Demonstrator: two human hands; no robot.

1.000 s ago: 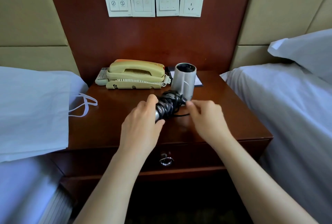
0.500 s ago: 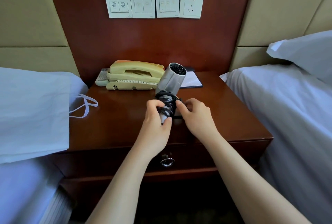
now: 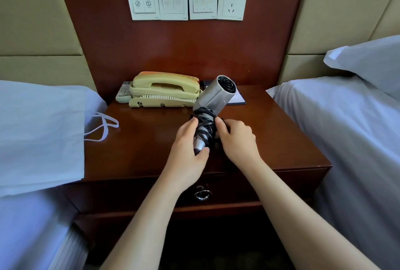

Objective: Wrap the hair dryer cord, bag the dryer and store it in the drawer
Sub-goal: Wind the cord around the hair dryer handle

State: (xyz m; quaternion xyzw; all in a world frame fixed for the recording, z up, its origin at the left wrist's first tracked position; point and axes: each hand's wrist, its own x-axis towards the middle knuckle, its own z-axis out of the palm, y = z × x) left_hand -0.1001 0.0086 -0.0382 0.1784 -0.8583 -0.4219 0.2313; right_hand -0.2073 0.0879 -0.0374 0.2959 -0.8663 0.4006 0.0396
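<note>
Lifted since a second ago, the hair dryer [image 3: 216, 94] tilts in the left hand [image 3: 186, 155]'s clamped fingers while the right hand [image 3: 238, 140] pinches the cord [image 3: 204, 128], wrapping seemingly nearly done

One nightstand [image 3: 140, 150] has one drawer [image 3: 238, 192] with one ring pull [image 3: 202, 194], and holds one phone [image 3: 164, 90], one remote [image 3: 123, 94] and one notepad [image 3: 237, 98]. There are two hands, the left hand [image 3: 186, 155] and the right hand [image 3: 238, 140], one dryer [image 3: 216, 94] and one cord [image 3: 204, 122]. The wall carries three switch plates [image 3: 142, 2] [image 3: 172, 3] [image 3: 203, 2] and one socket [image 3: 232, 3], and there are two beds [image 3: 21, 226] [image 3: 346, 129], one pillow [image 3: 368, 60] and one bag [image 3: 41, 131].
</note>
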